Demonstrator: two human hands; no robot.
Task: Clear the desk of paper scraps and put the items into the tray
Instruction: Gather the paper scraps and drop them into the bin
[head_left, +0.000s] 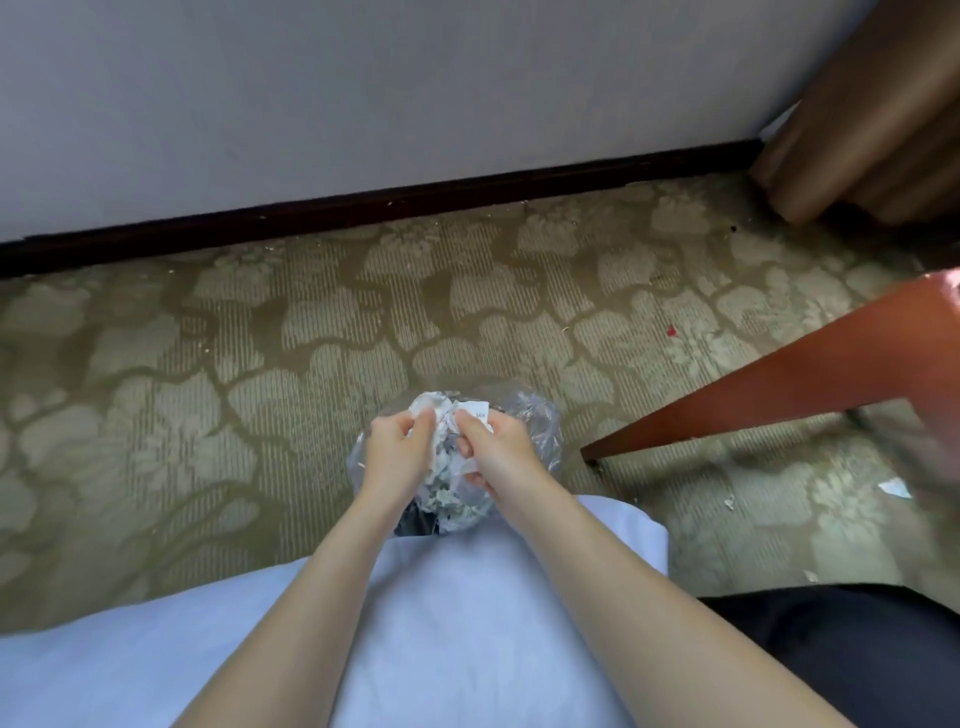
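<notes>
Fingers (415, 422) of left hand (397, 449) and right hand (496, 449) pinch crumpled paper scraps (448, 415), the plastic-lined bin (540, 426) just beneath them; letting go carelessly could scatter pieces onto the surrounding carpet (208, 364).

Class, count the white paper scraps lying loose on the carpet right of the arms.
3: the largest scrap near the right edge, a small scrap just left of it, a third scrap nearer the camera. Finer specks or hidden ones may exist.

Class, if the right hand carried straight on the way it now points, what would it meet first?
Likely the heap of scraps in the plastic-lined bin beneath the right hand, which itself grips paper; depth is unclear.
</notes>
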